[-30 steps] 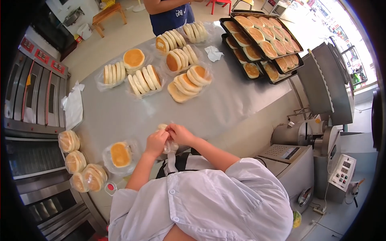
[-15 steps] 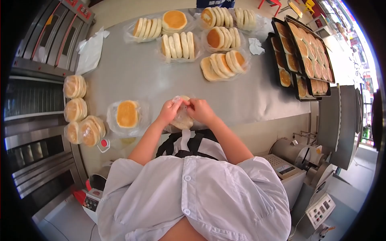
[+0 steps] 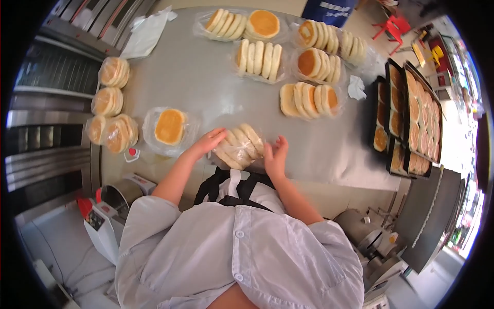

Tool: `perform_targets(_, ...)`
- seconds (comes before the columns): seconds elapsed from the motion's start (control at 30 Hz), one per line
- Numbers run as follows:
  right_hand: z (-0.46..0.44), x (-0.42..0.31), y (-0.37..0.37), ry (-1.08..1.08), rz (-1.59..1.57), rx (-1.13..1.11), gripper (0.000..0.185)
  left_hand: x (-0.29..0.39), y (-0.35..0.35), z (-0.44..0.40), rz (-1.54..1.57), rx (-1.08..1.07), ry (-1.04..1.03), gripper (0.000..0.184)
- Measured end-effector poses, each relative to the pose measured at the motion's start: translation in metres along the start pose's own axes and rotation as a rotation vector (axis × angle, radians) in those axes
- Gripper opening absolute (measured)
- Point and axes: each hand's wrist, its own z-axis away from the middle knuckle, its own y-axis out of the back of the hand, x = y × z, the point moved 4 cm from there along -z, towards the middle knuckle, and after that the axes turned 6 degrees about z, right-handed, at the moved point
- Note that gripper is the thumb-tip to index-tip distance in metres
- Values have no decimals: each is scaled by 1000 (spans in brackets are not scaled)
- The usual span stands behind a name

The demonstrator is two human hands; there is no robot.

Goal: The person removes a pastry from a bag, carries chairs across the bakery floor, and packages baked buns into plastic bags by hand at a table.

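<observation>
A clear bag of round flat breads (image 3: 239, 146) lies at the near edge of the metal table (image 3: 195, 77), the breads standing side by side. My left hand (image 3: 210, 141) is at the bag's left side, fingers stretched out. On its right side my right hand (image 3: 276, 153) has its fingers apart, close to the plastic. To the left, a golden bread (image 3: 170, 126) sits on an open plastic bag. Beyond my hands are several bagged rows of breads (image 3: 260, 59).
Filled bags (image 3: 121, 133) stand at the table's left edge. Black trays of breads (image 3: 411, 116) are stacked at the right. A white plastic bag (image 3: 146, 35) and crumpled paper (image 3: 356, 87) lie on the table. A person's blue apron (image 3: 329, 11) shows at the far edge.
My hands were together at the bag's top and have moved apart to its two sides, fingers opened. The bag of breads now shows fully between them. The view has shifted and turned.
</observation>
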Motion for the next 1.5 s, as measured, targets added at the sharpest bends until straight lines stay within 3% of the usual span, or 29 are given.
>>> perform_targets(0.03,8,41,-24,-506,-421,-261,52,-3,-5,-5,7,-52,144,55)
perform_targets(0.07,24,58,-46,-1024,-831,-518,63,0,-6,-10,11,-31,149,55)
perform_targets(0.1,24,31,-43,-1139,-1083,-710,68,0,-9,-15,75,-85,216,58)
perform_targets(0.17,15,5,-45,-1132,-1056,-676,68,9,-17,-16,146,-127,283,61)
perform_targets(0.27,6,-11,-49,-1025,-1004,-553,66,21,-18,-3,-30,-21,270,57)
perform_targets(0.33,-5,-6,-49,-537,-785,-368,62,18,-12,5,272,67,-72,51)
perform_targets(0.37,-9,-26,-36,-370,-746,-297,51,12,-12,10,283,83,-71,51)
perform_targets(0.4,-5,-18,-40,-367,-739,-319,51,6,-13,15,364,100,-92,52)
perform_targets(0.47,1,-6,-47,74,-340,-304,42,-8,-17,23,470,145,-117,53)
perform_targets(0.5,2,-1,-48,116,-279,-342,36,-18,-19,26,475,200,-78,54)
perform_targets(0.57,-1,11,-52,52,-400,-424,32,-43,-28,31,511,287,-35,56)
perform_targets(0.63,-15,8,-49,-101,-471,-504,34,-74,-26,38,383,678,76,60)
perform_targets(0.67,-20,11,-54,-89,-471,-530,34,-62,-31,45,396,703,76,60)
perform_targets(0.73,-23,21,-81,-389,-734,-785,45,-39,-61,66,867,605,574,59)
perform_targets(0.77,-20,11,-84,-350,-683,-888,55,-34,-69,65,1072,533,373,57)
perform_targets(0.83,-9,2,-85,-404,-708,-921,54,-58,-67,52,1356,379,22,49)
perform_targets(0.87,-4,0,-84,-478,-726,-925,53,-55,-63,58,1326,354,100,53)
perform_targets(0.93,5,-5,-76,-423,-764,-914,55,-40,-45,67,1181,343,53,57)
perform_targets(0.97,4,-14,-79,-389,-810,-885,58,-39,-30,69,1110,275,32,73)
perform_targets(1.0,2,-34,-85,-388,-800,-884,58,-32,-11,72,1118,269,30,73)
perform_targets(1.1,-7,-116,-107,-194,-775,-805,71,8,82,81,585,315,-102,100)
perform_targets(1.23,-31,-204,-210,-29,-644,-776,70,51,227,77,364,226,-182,88)
perform_targets(1.3,-38,-237,-268,-237,-749,-803,71,45,301,61,295,235,-21,86)
perform_targets(1.33,-42,-253,-295,-233,-750,-805,71,48,333,58,295,238,-23,86)
perform_targets(1.4,-45,-271,-346,-380,-757,-817,70,50,386,53,201,202,233,81)
perform_targets(1.5,-35,-275,-407,-425,-695,-815,64,16,443,13,89,77,131,89)
